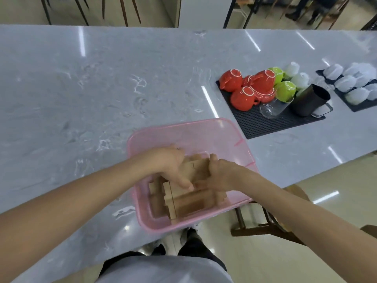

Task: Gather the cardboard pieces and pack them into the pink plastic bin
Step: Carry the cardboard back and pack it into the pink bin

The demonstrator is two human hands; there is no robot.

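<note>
A translucent pink plastic bin [183,131] sits at the near edge of the grey marble counter, its near corner hanging slightly over the edge. Inside it lie several brown cardboard pieces [189,203], slotted together in a grid. My left hand [173,166] and my right hand [220,174] are both inside the bin, pressed on a cardboard piece [197,166] from either side. The fingers of both hands cover part of that piece.
A black mat [255,123] to the right carries upturned red cups [244,98], green cups [285,89], a glass [273,109] and a black jug [310,100]. White cups [355,82] sit farther right. A wooden chair [265,227] stands below the counter edge.
</note>
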